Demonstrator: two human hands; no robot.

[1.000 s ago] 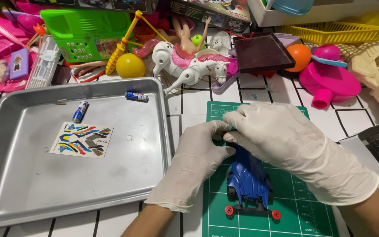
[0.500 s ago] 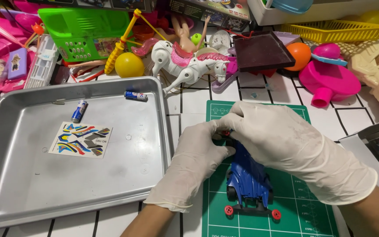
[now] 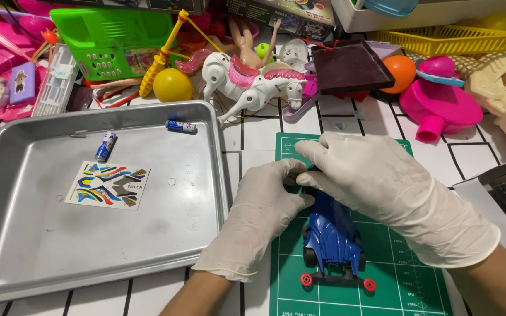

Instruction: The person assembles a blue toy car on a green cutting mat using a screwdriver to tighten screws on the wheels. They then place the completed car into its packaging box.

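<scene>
Both hands wear thin white gloves and meet over the far end of a blue toy race car (image 3: pixel 332 237). The left hand (image 3: pixel 262 219) has its fingers curled inward, the fingertips pinching at the car's far end, while the heel of the hand rests on the left edge of the green cutting mat (image 3: pixel 402 275). The right hand (image 3: pixel 382 187) arches over the car from the right, fingers bent and close together, their tips meeting the left hand's fingertips on the car; exactly which part they grip is hidden under the gloves.

The car is glossy blue with a sculpted body, black wheels at its near end and a bumper bar with two small red rollers nearest the camera. It lies lengthwise on the mat, its far half covered by the hands, its near half sticking out from under them.

Left of the mat, on the white tiled desk (image 3: pixel 253 140), sits a metal tray (image 3: pixel 36 257) holding a sticker sheet (image 3: pixel 109 184) and two small batteries (image 3: pixel 105 146). Beyond the mat lies a white toy horse (image 3: pixel 247 82) among other bright plastic toys.
</scene>
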